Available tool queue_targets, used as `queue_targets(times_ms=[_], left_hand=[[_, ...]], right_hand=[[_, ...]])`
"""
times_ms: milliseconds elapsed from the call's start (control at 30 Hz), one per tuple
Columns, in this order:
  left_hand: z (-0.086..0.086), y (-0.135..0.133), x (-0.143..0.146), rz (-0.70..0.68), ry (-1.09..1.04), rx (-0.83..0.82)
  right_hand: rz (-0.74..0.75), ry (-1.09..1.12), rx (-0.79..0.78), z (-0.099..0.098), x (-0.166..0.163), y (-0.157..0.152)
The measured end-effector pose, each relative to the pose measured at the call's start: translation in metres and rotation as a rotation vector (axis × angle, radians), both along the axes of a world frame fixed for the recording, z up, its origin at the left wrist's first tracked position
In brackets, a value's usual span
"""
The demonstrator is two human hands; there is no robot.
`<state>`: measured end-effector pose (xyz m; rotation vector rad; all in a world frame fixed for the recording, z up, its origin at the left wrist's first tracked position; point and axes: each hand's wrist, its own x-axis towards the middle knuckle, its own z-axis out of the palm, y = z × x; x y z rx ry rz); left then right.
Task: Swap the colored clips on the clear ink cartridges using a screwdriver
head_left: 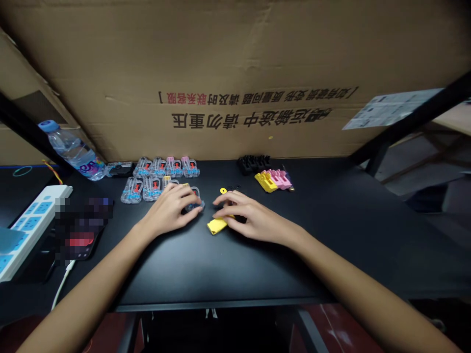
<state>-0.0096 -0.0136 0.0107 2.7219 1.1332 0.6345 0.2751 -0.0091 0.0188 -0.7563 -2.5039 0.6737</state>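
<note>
1. In the head view, my left hand (170, 208) is low over the black tabletop (176, 274), fingers curved forward. My thumb and index finger bend about a clear plastic case with blue and yellow parts (192, 208); I cannot tell whether they pinch it, since my own fingers cover most of it.

2. My right hand (253, 218) faces it from the other side, its fingers bent and parted over a flat, bright yellow plastic block (217, 225). The block lies just beyond the near edge of the tabletop's middle, between my hands, its right end under my fingers. Whether I grip it or only touch it, I cannot tell.

3. Just beyond my right fingers lies a small yellow ring (221, 190), with small dark pieces beside it.

4. Left of centre, beyond my left hand, stand two rows of clear plastic cases with red and blue parts (131, 190). Two cases in the back row have pink tops (174, 161); one in the front row, partly behind my hand, has a yellow top (167, 180).

5. Beyond my right hand, yellow plastic parts (265, 181) and pink plastic parts (280, 179) sit side by side, with black plastic parts (253, 164) behind them.

6. At far left are a clear water bottle with a blue cap (69, 147), a white power strip with blue sockets (33, 215) and a dark phone (83, 228). A brown cardboard sheet with printed characters (235, 59) rises behind everything.
</note>
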Motion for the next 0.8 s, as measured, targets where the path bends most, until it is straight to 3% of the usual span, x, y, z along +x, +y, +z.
queue_targets(times_ms=[100,233,400,567,800], left_hand=[[0.006,-0.003,0.003,0.048,-0.018,0.013],[0.007,-0.003,0.001,0.197,0.054,0.062],[-0.003,-0.002,-0.002,0.230,0.123,0.043],[-0.006,-0.001,-0.001,0.196,0.094,-0.008],[-0.003,-0.002,-0.001,0.122,0.055,-0.061]], right_hand=[[-0.130,-0.004,0.052,0.003,0.001,0.001],[-0.311,-0.242,0.093,0.010,-0.001,-0.002],[-0.359,-0.414,0.101,0.013,-0.009,-0.009],[-0.320,-0.326,-0.028,0.010,-0.011,-0.011],[-0.223,-0.017,-0.240,0.003,-0.006,-0.005]])
